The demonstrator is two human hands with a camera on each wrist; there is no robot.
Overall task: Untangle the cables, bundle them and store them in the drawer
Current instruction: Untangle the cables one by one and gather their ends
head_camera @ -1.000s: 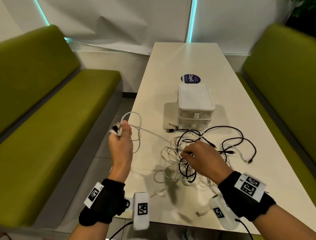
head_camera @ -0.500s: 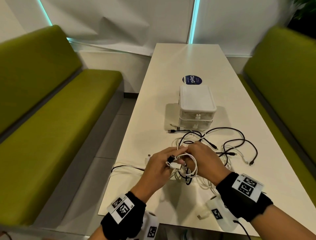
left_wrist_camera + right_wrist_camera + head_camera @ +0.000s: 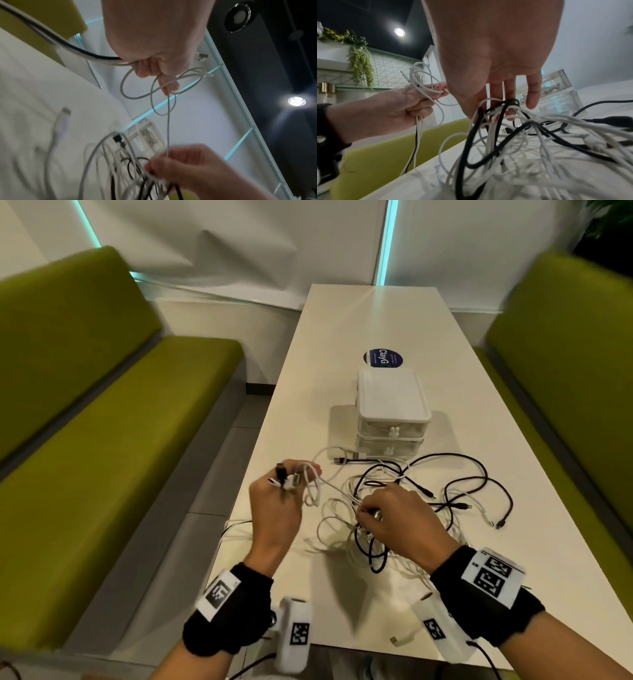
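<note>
A tangle of black and white cables (image 3: 428,491) lies on the white table (image 3: 359,320) in front of a white two-drawer box (image 3: 392,412) with both drawers closed. My left hand (image 3: 294,477) is raised left of the heap and grips several plug ends and small white cable loops (image 3: 137,93). A thin white cable (image 3: 337,489) runs taut from it to my right hand (image 3: 370,515). My right hand sits on the heap, its fingers (image 3: 510,106) hooked through black and white strands (image 3: 496,108), pinching the white cable (image 3: 167,135).
Green benches (image 3: 102,440) flank the table on both sides. A round blue sticker (image 3: 383,358) lies behind the box. Black cable ends (image 3: 500,523) trail right. A loose white plug (image 3: 399,640) lies by the near edge, and cables hang over the left edge (image 3: 236,523).
Half a second ago both hands met over the heap. My left hand has since pulled away to the left and up, drawing the white cable taut. The right hand has stayed on the tangle.
</note>
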